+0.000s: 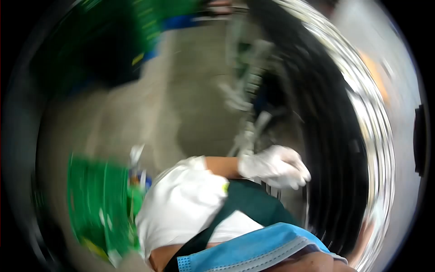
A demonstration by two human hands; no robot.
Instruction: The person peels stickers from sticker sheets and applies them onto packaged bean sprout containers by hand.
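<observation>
My left hand [277, 167], in a white glove, is held in front of my dark green apron [253, 201]. Its fingers are loosely curled together, and nothing shows in them. It is nearest to a long black ribbed band [337, 136], which looks like a conveyor belt, with a gap between them. At the lower right edge, my right hand [379, 207] is a pale smear by the shiny metal edging [378, 149] beside the band. Its fingers cannot be made out.
A green plastic crate [97, 204] stands at the lower left, holding blurred things. Dark green containers [108, 41] are at the upper left. Blurred metal framework [249, 95] runs along the band's left side. Grey floor [195, 90] lies between. Motion blurs most of the view.
</observation>
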